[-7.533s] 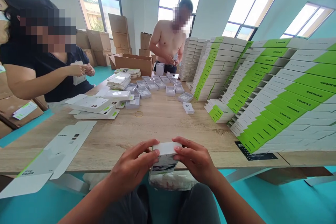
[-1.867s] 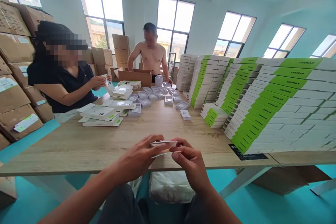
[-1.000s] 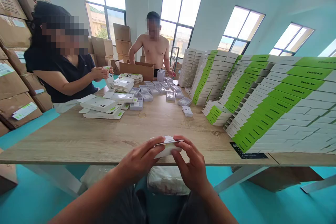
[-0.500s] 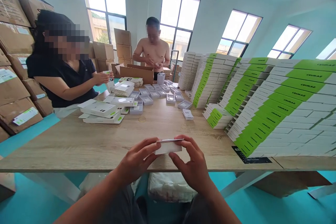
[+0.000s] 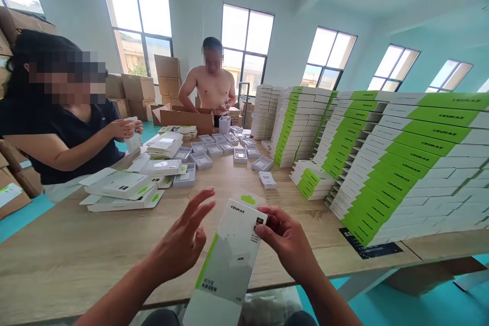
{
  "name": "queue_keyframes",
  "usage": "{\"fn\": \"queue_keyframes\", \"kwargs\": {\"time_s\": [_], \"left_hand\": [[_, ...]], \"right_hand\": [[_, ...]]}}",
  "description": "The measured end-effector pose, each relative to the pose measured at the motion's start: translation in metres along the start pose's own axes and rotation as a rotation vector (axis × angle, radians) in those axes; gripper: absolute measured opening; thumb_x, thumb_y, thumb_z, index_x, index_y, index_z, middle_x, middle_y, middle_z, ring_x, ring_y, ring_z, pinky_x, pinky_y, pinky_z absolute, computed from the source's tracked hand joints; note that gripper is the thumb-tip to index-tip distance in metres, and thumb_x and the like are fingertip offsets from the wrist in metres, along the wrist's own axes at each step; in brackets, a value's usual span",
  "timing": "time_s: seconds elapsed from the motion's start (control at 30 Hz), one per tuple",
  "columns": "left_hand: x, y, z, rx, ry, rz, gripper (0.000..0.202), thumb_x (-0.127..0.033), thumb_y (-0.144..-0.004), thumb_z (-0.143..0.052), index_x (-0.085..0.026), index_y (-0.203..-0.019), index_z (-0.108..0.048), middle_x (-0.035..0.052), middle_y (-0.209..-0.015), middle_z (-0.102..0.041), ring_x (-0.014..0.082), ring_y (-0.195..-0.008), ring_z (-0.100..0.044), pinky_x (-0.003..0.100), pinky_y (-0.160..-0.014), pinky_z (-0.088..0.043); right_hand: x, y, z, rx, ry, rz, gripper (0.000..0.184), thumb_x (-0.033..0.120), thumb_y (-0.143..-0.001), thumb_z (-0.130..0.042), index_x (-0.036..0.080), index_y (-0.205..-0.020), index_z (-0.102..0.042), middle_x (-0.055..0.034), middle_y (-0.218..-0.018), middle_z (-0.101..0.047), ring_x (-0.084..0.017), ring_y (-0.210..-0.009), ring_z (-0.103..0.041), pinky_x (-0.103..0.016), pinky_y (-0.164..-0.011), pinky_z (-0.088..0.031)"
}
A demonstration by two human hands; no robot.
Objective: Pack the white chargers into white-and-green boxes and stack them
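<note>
A long white carton with a green edge stripe (image 5: 229,260) stands tilted in front of me, over the near edge of the wooden table (image 5: 76,249). My right hand (image 5: 284,239) pinches its upper right side by thumb and fingers. My left hand (image 5: 183,239) hovers just left of the carton, fingers spread, holding nothing. The carton's lower end runs out of the bottom of the view.
Slanted stacks of white and green cartons (image 5: 401,163) fill the table's right side. Small open trays (image 5: 214,150) and flat cartons (image 5: 122,191) lie at the middle and left. A seated person (image 5: 57,127) works at the left; a standing person (image 5: 210,91) by a cardboard box (image 5: 183,117).
The carton, earlier held flat and end-on between both hands, now stands tilted with its face toward me. My left hand has let go and opened. The view has shifted.
</note>
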State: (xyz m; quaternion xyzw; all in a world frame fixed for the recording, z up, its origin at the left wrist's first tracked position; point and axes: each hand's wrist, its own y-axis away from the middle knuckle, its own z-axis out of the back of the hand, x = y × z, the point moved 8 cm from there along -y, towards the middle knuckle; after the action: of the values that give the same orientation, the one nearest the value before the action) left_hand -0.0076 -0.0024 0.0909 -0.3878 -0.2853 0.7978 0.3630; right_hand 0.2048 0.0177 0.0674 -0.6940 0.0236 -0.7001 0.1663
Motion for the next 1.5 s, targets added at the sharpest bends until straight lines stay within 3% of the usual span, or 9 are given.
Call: {"fn": "queue_keyframes", "kwargs": {"time_s": [0.13,0.4,0.63,0.83,0.97,1.07,1.2,1.3,1.5], "left_hand": [[0.016,-0.014,-0.035,0.204,-0.144,-0.247,0.047,-0.015,-0.092,-0.063,-0.029,-0.136,-0.052,0.0124,-0.142,-0.061,0.0302,-0.143,-0.047,0.061,-0.121,-0.031],[0.149,-0.008,-0.03,-0.207,0.011,0.506,0.03,-0.042,-0.087,-0.07,-0.023,-0.11,-0.063,0.0091,-0.117,-0.072,0.0261,-0.103,-0.072,0.037,-0.088,-0.059],[0.155,-0.008,-0.025,-0.255,0.102,0.588,0.034,-0.044,-0.082,-0.073,-0.026,-0.109,-0.062,0.0047,-0.112,-0.073,0.0238,-0.09,-0.073,0.032,-0.075,-0.061],[0.165,-0.003,-0.022,-0.25,0.067,0.726,0.03,-0.037,-0.083,-0.069,-0.024,-0.108,-0.06,0.0039,-0.107,-0.072,0.0209,-0.084,-0.071,0.031,-0.072,-0.057],[0.165,-0.005,-0.021,-0.261,0.059,0.634,0.029,-0.026,-0.079,-0.069,-0.024,-0.107,-0.06,0.0044,-0.113,-0.071,0.0224,-0.097,-0.07,0.036,-0.086,-0.056],[0.16,-0.009,-0.021,-0.25,0.057,0.537,0.029,-0.021,-0.077,-0.067,-0.023,-0.105,-0.062,0.0072,-0.115,-0.069,0.0248,-0.108,-0.067,0.041,-0.096,-0.052],[0.161,-0.009,-0.021,-0.243,0.069,0.529,0.031,-0.015,-0.077,-0.059,-0.023,-0.107,-0.062,0.0076,-0.117,-0.068,0.0243,-0.109,-0.067,0.041,-0.097,-0.051],[0.169,-0.004,-0.02,-0.265,0.073,0.6,0.034,-0.015,-0.075,-0.058,-0.024,-0.108,-0.06,0.0065,-0.119,-0.068,0.0238,-0.108,-0.068,0.04,-0.096,-0.052],[0.176,0.003,-0.023,-0.265,0.093,0.67,0.039,-0.017,-0.076,-0.059,-0.026,-0.115,-0.057,0.0067,-0.12,-0.069,0.0233,-0.101,-0.07,0.036,-0.085,-0.055]], "right_hand": [[-0.038,-0.05,0.01,0.1,0.227,-0.05,0.046,0.052,-0.096,-0.056,0.016,-0.124,-0.065,-0.0082,-0.091,-0.079,-0.023,-0.082,-0.075,-0.039,-0.075,-0.061],[-0.096,-0.2,0.124,0.039,0.863,-0.043,0.03,0.019,-0.07,-0.08,0.023,-0.1,-0.079,-0.0111,-0.123,-0.073,-0.03,-0.127,-0.059,-0.043,-0.112,-0.041],[-0.1,-0.227,0.138,0.139,0.899,-0.066,0.015,0.033,-0.07,-0.081,0.022,-0.08,-0.08,0.0005,-0.074,-0.076,-0.021,-0.071,-0.069,-0.03,-0.071,-0.054],[-0.02,-0.162,0.084,-0.048,0.701,0.311,0.028,0.036,-0.099,-0.05,0.025,-0.111,-0.073,-0.0046,-0.106,-0.078,-0.019,-0.073,-0.073,-0.034,-0.071,-0.058],[0.026,-0.089,-0.005,0.2,0.748,0.841,0.054,0.013,-0.094,-0.058,0.037,-0.143,-0.054,-0.0036,-0.13,-0.071,-0.025,-0.114,-0.07,-0.041,-0.092,-0.059],[0.021,-0.074,-0.052,0.35,0.893,0.973,0.058,0.013,-0.097,-0.057,0.03,-0.151,-0.046,-0.0086,-0.132,-0.069,-0.026,-0.118,-0.067,-0.041,-0.096,-0.056],[-0.015,-0.13,-0.046,0.274,1.065,0.751,0.036,0.024,-0.1,-0.052,0.026,-0.134,-0.063,-0.0099,-0.118,-0.074,-0.027,-0.112,-0.067,-0.044,-0.096,-0.055],[-0.053,-0.213,0.014,0.117,1.309,0.318,0.043,0.016,-0.101,-0.039,0.021,-0.139,-0.058,-0.0137,-0.134,-0.065,-0.025,-0.125,-0.059,-0.045,-0.108,-0.046],[-0.11,-0.336,0.103,0.375,1.521,-0.018,0.081,-0.004,-0.07,-0.066,0.022,-0.145,-0.054,-0.0157,-0.157,-0.045,-0.041,-0.148,-0.033,-0.059,-0.115,-0.033]]}}
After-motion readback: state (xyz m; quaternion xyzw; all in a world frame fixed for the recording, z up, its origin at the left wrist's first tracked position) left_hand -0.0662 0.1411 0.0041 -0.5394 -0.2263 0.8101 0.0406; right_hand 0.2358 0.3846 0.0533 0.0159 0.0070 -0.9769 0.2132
